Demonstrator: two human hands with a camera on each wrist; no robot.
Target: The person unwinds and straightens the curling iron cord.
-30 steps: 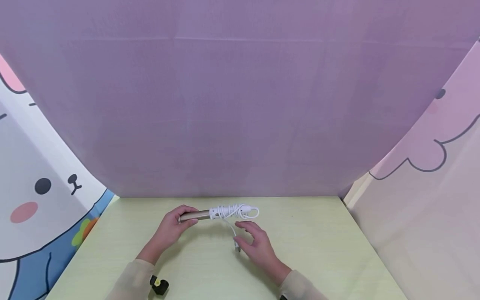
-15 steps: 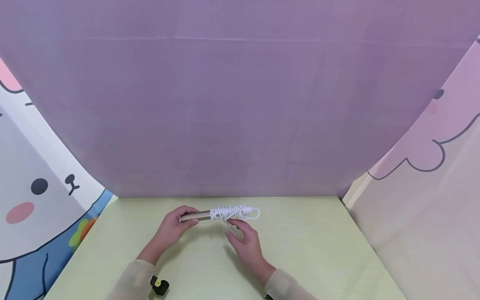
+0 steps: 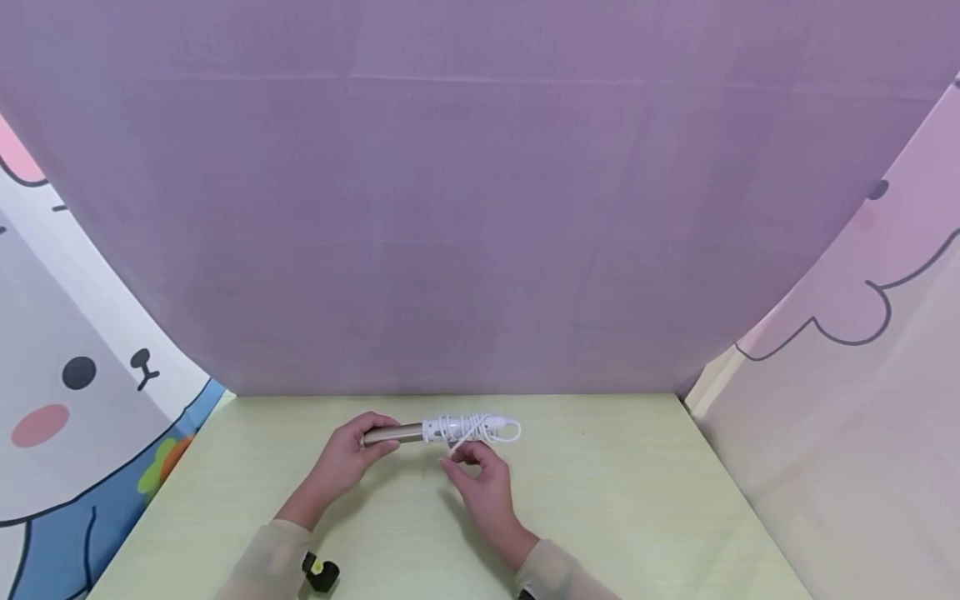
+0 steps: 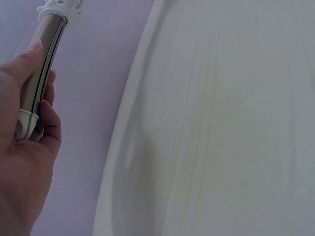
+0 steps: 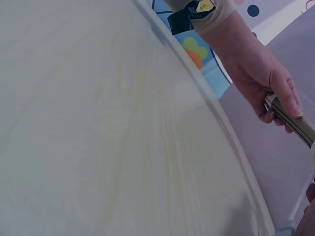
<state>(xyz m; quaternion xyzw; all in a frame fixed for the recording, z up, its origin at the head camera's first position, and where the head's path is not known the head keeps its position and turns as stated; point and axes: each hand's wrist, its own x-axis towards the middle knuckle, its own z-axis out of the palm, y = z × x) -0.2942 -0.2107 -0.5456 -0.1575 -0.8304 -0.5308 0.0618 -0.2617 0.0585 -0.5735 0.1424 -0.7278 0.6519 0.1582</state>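
- Shows a small leftward shift of the right hand [image 3: 486, 492] since the earlier frame, with thumb and fingers now pinching the white cord [image 3: 474, 427] just below the handle [image 3: 431, 429] — and next to no change at the left hand [image 3: 347, 454].
- Holds the curling iron [image 3: 408, 432] nearly level, raised over the far part of the desk [image 3: 645, 475], with left thumb and fingers wrapped round the tip end of the bronze barrel [image 4: 37, 81].
- Looks light and stiff along its length; probably smooth and slightly slippery at the barrel, soft and springy in the cord coils.
- Best to take hold of barrel or handle, not of the loose loop at the handle's end; treat as breakable if dropped.
- Leaves room for moving rightward and toward the near side — but sits close to the desk's far edge, with the purple cloth [image 3: 480, 233] rising behind.
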